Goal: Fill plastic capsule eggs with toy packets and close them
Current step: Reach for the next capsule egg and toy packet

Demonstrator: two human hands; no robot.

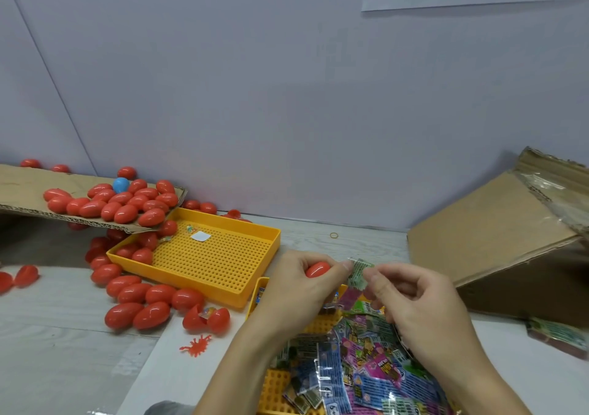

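My left hand [299, 284] grips a red capsule egg [317, 269] above the near tray. My right hand [411, 300] pinches a green toy packet [358, 272] just right of the egg; my left thumb touches the packet's left edge. Below my hands, a yellow tray [274, 386] holds a heap of several colourful toy packets [366, 360]. An open red egg [206, 319] with a packet inside lies on the table to the left.
A perforated yellow tray [216, 265] sits behind, with red eggs in its left corner. Many red eggs [140, 300] and one blue egg [120, 185] lie around a cardboard sheet [19, 191] on the left. A cardboard box [497, 239] leans at right. A red spider toy [196, 345] lies nearby.
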